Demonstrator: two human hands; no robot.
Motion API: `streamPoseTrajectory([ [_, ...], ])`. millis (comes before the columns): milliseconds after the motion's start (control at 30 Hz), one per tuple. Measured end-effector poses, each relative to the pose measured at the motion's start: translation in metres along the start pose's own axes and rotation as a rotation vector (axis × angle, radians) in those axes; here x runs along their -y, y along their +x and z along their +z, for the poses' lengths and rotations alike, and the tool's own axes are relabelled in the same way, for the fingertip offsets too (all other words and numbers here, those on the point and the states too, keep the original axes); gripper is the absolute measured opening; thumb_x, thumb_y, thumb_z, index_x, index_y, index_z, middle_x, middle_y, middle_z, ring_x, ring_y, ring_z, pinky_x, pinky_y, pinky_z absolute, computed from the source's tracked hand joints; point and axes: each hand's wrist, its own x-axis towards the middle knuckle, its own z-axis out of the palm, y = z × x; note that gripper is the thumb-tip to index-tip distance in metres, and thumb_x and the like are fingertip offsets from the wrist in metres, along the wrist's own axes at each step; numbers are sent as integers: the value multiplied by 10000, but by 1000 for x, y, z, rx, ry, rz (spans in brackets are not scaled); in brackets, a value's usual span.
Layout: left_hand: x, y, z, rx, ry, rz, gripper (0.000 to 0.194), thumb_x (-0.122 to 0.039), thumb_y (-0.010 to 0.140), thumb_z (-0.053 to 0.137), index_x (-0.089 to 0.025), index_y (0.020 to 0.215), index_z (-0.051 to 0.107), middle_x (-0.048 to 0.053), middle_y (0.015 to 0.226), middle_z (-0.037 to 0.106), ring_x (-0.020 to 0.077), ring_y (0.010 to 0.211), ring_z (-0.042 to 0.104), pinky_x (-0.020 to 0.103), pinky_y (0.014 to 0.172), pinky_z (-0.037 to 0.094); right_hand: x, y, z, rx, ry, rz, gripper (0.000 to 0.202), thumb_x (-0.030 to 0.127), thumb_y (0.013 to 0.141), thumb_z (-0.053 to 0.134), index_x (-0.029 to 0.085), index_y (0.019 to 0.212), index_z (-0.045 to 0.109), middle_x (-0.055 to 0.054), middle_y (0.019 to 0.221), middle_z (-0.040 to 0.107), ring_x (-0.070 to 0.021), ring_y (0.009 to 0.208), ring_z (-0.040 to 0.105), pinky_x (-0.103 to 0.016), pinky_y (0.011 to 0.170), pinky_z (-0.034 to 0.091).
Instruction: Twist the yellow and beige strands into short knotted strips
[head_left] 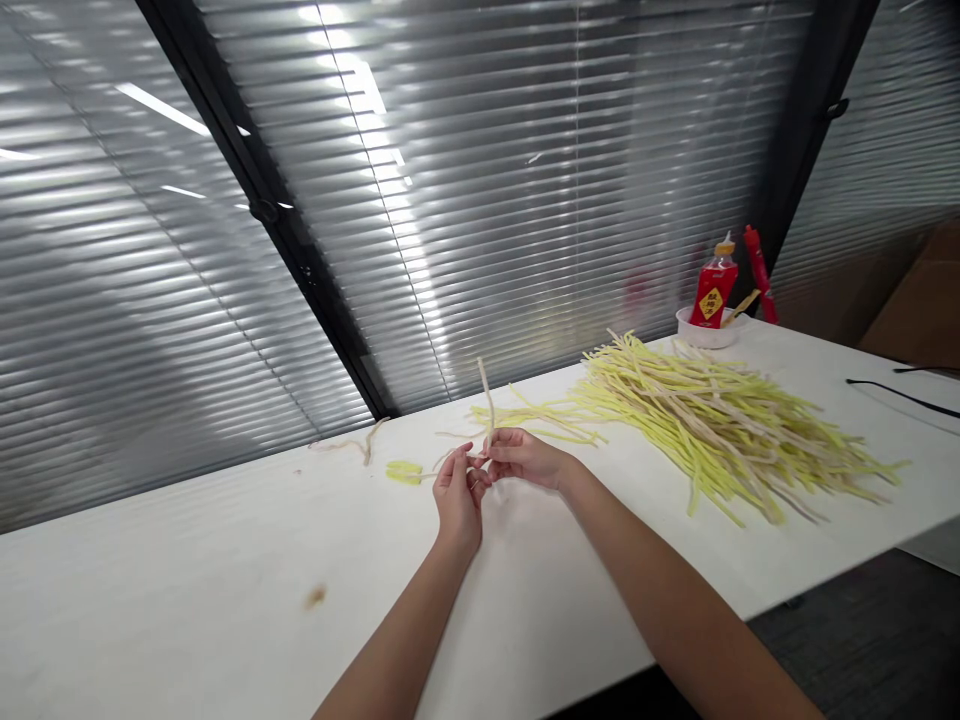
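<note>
My left hand and my right hand meet above the white table, fingertips touching. Pinched between the fingers of my right hand is a pale fuzzy stem, its free end pointing up. The fingers of my left hand are curled in a pinch at the lower part of the same stem. A yellow looped piece lies just left of my left hand, with a thin pale stem running from it toward the fingers. Whether that stem joins the one in my hands is hidden.
A big pile of yellow and pale stems covers the table's right part. Behind it, a red bottle stands in a white bowl. Loose pale stems lie at the back left. Blinds rise behind the table.
</note>
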Motion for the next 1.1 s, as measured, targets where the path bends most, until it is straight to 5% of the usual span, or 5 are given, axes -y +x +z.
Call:
streamPoseTrajectory([
  [1100,0,-1,1,-56,-10,32,373,-381,682,699,-168,970,594,-37,659,542,54,506,510,180,503,409,-13,4,-10,-220,-243,128,273,329,589,793,142,723,647,-24,703,648,-104,617,586,-221,601,454],
])
